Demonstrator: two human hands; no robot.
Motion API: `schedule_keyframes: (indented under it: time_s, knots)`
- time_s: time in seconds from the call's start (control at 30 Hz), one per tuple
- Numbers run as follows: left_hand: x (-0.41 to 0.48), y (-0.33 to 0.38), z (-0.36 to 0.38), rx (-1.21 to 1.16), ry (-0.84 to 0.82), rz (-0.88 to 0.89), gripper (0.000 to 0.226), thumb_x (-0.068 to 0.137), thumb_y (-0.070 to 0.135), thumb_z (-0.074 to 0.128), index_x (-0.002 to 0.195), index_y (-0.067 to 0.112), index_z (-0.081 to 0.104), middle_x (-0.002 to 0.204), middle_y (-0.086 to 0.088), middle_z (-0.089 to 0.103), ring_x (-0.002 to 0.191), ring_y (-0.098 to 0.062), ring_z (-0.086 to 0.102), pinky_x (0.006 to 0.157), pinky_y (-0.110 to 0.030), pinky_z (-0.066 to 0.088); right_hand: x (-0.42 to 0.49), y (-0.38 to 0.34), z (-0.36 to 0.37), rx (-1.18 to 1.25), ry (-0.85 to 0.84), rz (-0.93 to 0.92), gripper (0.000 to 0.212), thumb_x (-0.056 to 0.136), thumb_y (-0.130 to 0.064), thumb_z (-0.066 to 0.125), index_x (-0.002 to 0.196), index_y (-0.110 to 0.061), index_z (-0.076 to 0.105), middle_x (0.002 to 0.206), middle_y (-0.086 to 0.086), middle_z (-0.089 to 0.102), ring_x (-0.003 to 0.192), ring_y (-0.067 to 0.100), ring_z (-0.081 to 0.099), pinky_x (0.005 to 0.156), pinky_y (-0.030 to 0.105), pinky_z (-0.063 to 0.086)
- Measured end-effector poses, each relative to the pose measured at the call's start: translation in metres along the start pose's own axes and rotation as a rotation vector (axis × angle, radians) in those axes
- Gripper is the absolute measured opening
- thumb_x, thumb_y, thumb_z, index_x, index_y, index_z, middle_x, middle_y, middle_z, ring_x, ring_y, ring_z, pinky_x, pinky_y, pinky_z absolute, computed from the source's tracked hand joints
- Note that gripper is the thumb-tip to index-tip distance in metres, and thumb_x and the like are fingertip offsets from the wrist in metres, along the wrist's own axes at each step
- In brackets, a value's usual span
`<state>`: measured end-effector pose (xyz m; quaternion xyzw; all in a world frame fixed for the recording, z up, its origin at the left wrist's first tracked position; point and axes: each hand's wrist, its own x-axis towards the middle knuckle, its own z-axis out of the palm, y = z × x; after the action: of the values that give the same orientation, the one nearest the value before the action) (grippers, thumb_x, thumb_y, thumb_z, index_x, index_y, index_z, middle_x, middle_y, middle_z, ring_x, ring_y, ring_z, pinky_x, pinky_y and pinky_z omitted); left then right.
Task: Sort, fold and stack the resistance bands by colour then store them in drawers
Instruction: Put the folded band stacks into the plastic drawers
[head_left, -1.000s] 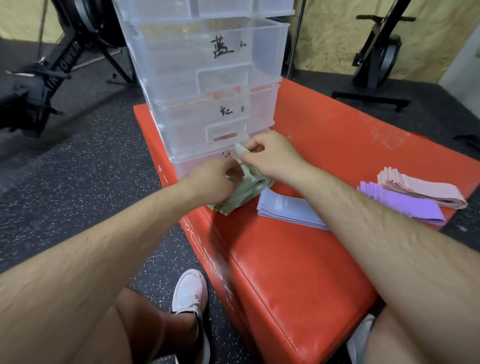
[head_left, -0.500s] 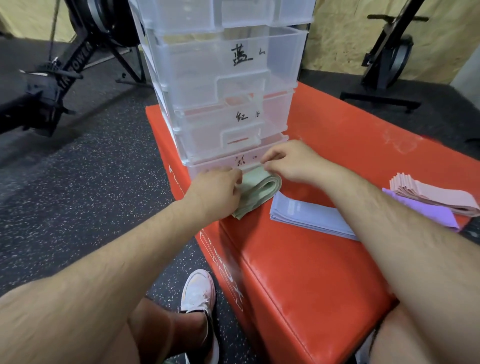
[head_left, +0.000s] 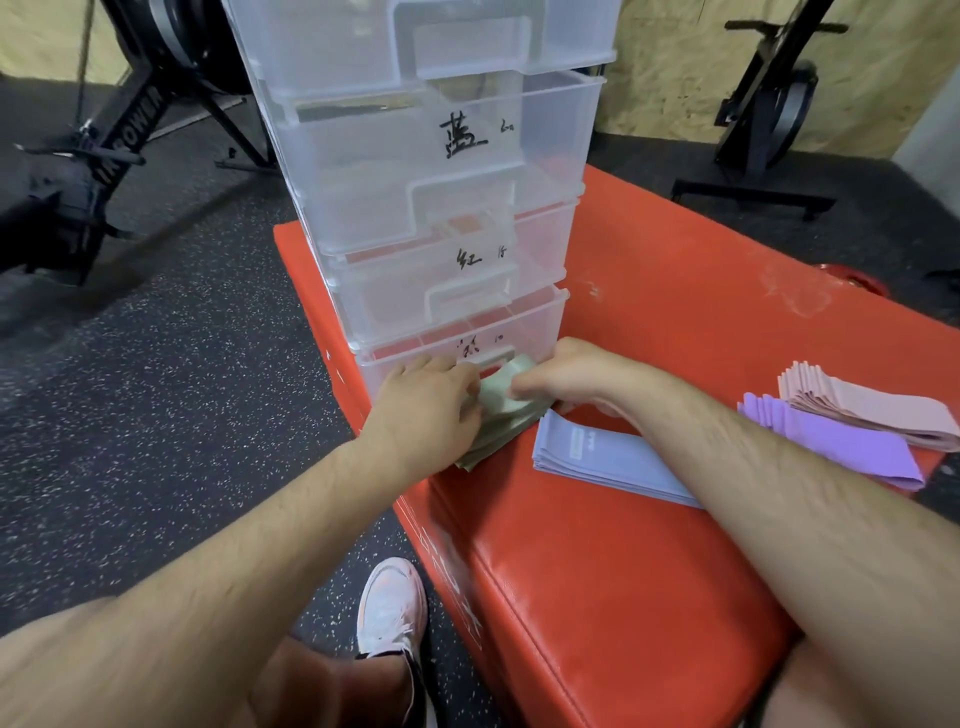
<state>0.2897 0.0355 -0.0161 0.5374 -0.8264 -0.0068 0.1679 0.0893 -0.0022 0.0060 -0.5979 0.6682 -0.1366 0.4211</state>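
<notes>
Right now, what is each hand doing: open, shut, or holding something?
Left hand: grips the green bands.
Right hand: pinches the same green bands from the other side.

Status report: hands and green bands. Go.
Hands: left hand and right hand both grip folded green bands. Bundle at bottom drawer front. Beside it, blue stack under right forearm.

Green bands (head_left: 500, 404) partly covered; bottom drawer label (head_left: 469, 347) illegible (too blurred).

Even, soft indoor light; faint shadows; mild motion blur; wide-angle bending at edges.
</notes>
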Motion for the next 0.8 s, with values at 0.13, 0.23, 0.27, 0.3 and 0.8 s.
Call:
schedule_keyframes:
  time_s: [0.13,0.23,0.27,0.3,0.8]
  knots:
    - [-0.004,-0.005,-0.004,-0.127,-0.025,0.025,0.055,0.071,0.035,0.065,0.123,0.020,0.052,0.120,0.000,0.052,0.113,-0.025,0.049,0.099,-0.038,0.041,-0.003,0.002,-0.007,-0.070,-0.043,-0.206,0.025,0.073,-0.022,0.080,0.094,-0.013,0.072,0.081,-0.003,0.067,0.073,0.014,0.061,0.066,0.028,0.049]
    - [-0.005,-0.006,-0.010,-0.305,-0.172,-0.007,0.079,0.080,0.040,0.070,0.146,0.022,0.033,0.143,0.002,0.047,0.133,-0.019,0.043,0.112,-0.037,0.034,-0.012,0.002,-0.010,-0.039,-0.048,-0.386,0.034,0.073,-0.016,0.082,0.105,-0.019,0.070,0.095,-0.002,0.073,0.086,0.019,0.069,0.081,0.032,0.055]
    - [-0.005,-0.005,-0.012,-0.349,-0.209,-0.026,0.079,0.082,0.042,0.071,0.148,0.025,0.030,0.143,0.003,0.049,0.132,-0.016,0.045,0.110,-0.036,0.037,-0.015,0.002,-0.011,-0.012,-0.053,-0.438,0.038,0.072,-0.015,0.082,0.107,-0.024,0.070,0.099,-0.003,0.073,0.092,0.019,0.070,0.085,0.032,0.056]
    - [-0.005,-0.005,-0.014,-0.389,-0.239,-0.050,0.073,0.084,0.043,0.070,0.145,0.028,0.033,0.139,0.006,0.054,0.126,-0.011,0.050,0.105,-0.033,0.040,-0.019,0.001,-0.012,0.009,-0.053,-0.478,0.039,0.073,-0.013,0.082,0.106,-0.029,0.069,0.101,-0.006,0.073,0.094,0.015,0.070,0.087,0.031,0.056]
    - [-0.031,0.023,-0.188,-0.691,-0.055,-0.106,0.046,0.074,0.030,0.086,0.112,0.043,0.064,0.099,0.006,0.069,0.083,-0.012,0.069,0.072,-0.032,0.057,-0.120,-0.049,-0.064,0.327,0.217,-0.787,0.050,0.080,0.001,0.080,0.118,-0.027,0.061,0.111,-0.002,0.068,0.096,0.008,0.065,0.082,0.018,0.051]
